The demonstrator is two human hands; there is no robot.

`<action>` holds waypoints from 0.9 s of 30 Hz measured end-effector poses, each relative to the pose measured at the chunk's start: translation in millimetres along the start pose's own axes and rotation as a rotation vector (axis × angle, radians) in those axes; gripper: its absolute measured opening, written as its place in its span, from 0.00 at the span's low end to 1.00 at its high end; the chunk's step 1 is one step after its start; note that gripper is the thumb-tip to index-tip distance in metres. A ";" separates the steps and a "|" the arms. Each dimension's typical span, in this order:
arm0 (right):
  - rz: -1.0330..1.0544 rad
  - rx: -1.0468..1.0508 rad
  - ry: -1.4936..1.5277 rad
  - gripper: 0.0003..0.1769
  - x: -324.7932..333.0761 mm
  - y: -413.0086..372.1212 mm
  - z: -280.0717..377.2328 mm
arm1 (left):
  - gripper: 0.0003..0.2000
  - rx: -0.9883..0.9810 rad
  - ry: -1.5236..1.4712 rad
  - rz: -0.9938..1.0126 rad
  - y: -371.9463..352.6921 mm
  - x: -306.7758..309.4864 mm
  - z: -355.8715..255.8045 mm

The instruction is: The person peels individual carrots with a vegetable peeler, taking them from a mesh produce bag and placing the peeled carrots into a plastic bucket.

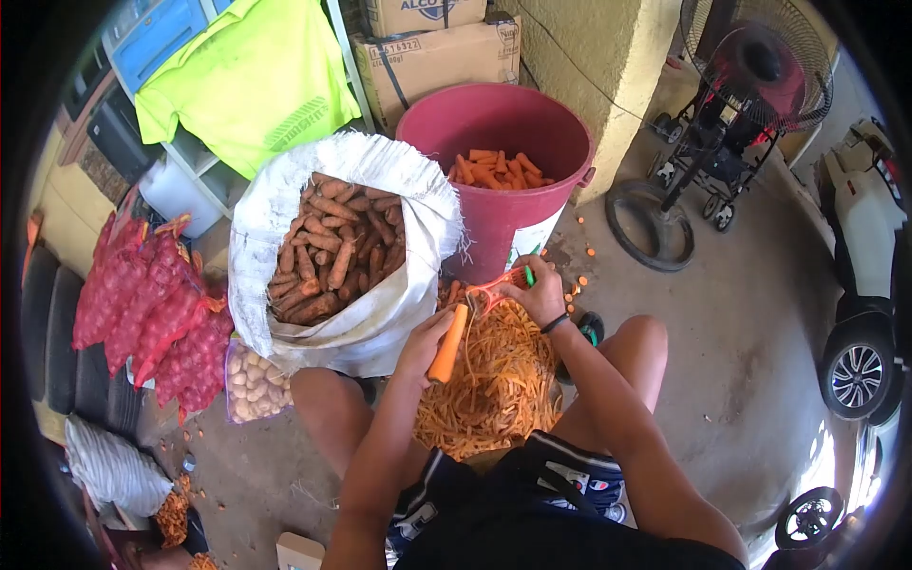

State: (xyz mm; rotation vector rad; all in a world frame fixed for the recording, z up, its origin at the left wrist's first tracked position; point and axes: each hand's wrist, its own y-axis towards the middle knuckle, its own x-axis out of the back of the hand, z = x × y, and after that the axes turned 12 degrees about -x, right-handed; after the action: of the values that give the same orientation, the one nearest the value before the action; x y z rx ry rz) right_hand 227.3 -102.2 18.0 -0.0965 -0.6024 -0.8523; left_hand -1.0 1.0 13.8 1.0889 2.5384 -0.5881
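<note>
A bright orange peeled carrot (448, 344) is held in my left hand (424, 344), its tip pointing up. My right hand (539, 293) is closed around a green-handled tool (529, 275), whose working end is too small to make out. Both hands are above a heap of orange peelings (494, 380) between my knees. An open white sack (380, 332) full of unpeeled, soil-coloured carrots (337, 242) stands to the left. Behind my hands, a large dark red bin (494, 223) has bright orange carrots (499, 169) inside.
Red mesh bags (147, 304) and a bag of pale round produce (255, 382) lie at the left. Cardboard boxes (446, 71) stand behind the bin. A standing fan (651, 223) and a wheeled vehicle (860, 351) are at the right.
</note>
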 end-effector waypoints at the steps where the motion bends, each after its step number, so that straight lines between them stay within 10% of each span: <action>1: 0.101 -0.029 0.072 0.30 -2.0 -3.6 0.6 | 0.22 0.001 -0.071 0.014 2.9 3.3 2.0; 4: 0.201 0.364 0.168 0.30 -19.7 -40.3 14.9 | 0.21 -0.023 -0.166 -0.027 0.2 -8.9 -7.1; 13: -0.071 0.090 -0.021 0.30 -0.2 4.2 -4.5 | 0.20 -0.035 -0.028 0.018 0.2 1.4 5.9; 21: 0.282 0.402 0.100 0.31 -16.0 -35.5 23.6 | 0.20 -0.049 -0.099 -0.015 0.0 -1.5 5.3; 27: 0.072 0.066 0.062 0.32 6.9 12.7 -4.3 | 0.20 -0.024 0.009 0.016 -1.4 -4.2 2.3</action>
State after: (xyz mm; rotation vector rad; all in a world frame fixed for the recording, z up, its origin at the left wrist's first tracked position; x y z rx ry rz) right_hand 242.0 -99.8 20.1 -0.0316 -0.5656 -0.7625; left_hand 1.0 -3.6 13.9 1.1050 2.5354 -0.5481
